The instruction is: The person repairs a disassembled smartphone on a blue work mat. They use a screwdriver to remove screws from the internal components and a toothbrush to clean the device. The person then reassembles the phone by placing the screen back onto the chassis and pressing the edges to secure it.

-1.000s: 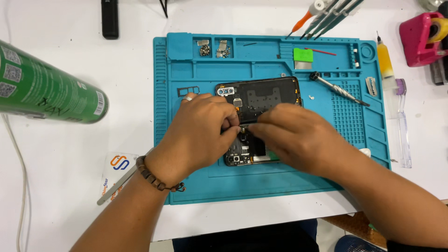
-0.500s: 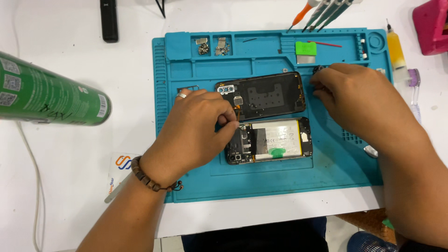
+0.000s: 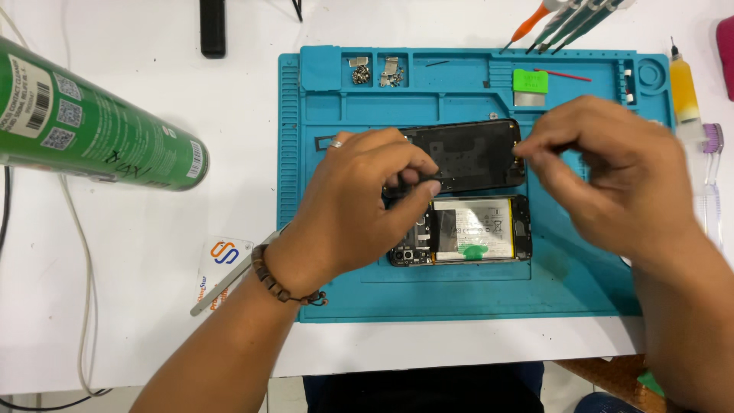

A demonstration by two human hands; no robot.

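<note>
My left hand (image 3: 355,206), with a bead bracelet on the wrist, grips the left end of a black phone panel (image 3: 478,157) lying on the blue work mat (image 3: 459,298). Just below the panel lies the opened phone body (image 3: 478,229), its white battery showing. To the right my right hand (image 3: 604,172) hovers by the panel's right edge. Its thumb and forefinger pinch what looks like a thin dark tool (image 3: 539,147), mostly hidden by the fingers.
A green spray can (image 3: 92,122) lies at the left. Small metal parts (image 3: 375,70) fill the mat's top compartments beside a green sticky square (image 3: 530,80). Screwdrivers (image 3: 566,19), a yellow bottle (image 3: 683,80) and a purple brush (image 3: 711,168) sit at the right; metal tweezers (image 3: 229,284) at the left.
My right hand left the phone, reached to the mat's right side, and now comes back pinched toward the panel's right edge. The phone body is uncovered. My left hand stays on the panel.
</note>
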